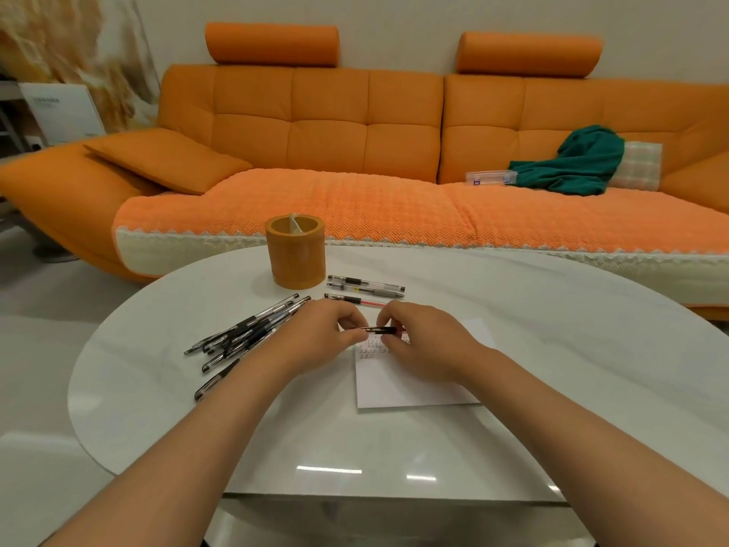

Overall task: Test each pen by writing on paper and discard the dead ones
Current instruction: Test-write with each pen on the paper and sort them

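Observation:
Both hands meet over the top of a white sheet of paper that carries small scribbles. My left hand and my right hand pinch the two ends of one black pen, held level just above the sheet. A heap of several black pens lies to the left of my left hand. Three more pens lie side by side beyond my hands, the nearest one with a red barrel. An orange round holder stands behind them.
The white oval table has its curved edge at the left and its front edge near me. An orange sofa runs along the far side, with a green cloth and a clear plastic case on its seat.

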`<state>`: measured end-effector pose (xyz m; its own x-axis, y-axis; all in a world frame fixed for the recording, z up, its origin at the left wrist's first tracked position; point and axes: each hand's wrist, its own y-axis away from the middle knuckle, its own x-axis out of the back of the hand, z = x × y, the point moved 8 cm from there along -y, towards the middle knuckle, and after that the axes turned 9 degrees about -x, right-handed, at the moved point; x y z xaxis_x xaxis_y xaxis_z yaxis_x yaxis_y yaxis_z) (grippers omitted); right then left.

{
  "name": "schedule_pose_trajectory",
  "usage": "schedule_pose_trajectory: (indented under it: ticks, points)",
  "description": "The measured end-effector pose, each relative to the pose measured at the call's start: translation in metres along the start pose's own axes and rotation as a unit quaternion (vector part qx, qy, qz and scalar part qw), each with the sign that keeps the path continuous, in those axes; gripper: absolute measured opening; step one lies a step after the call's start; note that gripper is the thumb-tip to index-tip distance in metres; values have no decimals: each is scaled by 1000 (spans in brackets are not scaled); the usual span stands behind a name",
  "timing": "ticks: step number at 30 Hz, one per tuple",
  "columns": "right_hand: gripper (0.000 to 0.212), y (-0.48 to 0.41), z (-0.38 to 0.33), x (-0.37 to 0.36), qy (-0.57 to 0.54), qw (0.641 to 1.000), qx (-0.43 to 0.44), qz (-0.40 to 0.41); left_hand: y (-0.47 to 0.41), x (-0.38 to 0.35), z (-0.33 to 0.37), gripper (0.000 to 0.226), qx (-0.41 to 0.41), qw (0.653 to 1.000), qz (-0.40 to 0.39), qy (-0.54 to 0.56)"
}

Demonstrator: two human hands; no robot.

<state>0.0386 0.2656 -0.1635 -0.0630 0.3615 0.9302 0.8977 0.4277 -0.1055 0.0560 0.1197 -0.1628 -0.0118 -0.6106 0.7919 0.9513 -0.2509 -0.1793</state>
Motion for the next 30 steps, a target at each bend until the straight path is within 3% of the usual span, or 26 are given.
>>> schedule_pose_trajectory:
  ticks: [6,9,30]
  points:
    - [20,-9,-5,-6,32,999,32,-20,-8,0,-6,13,-4,999,29,34]
    - [19,-11,-2,-5,32,999,28,-4,-11,-3,-9,2,-5,999,20,30]
    - [34,-9,-6,-12,69,993,68,68,-13,-7,-9,10,-26,998,20,57]
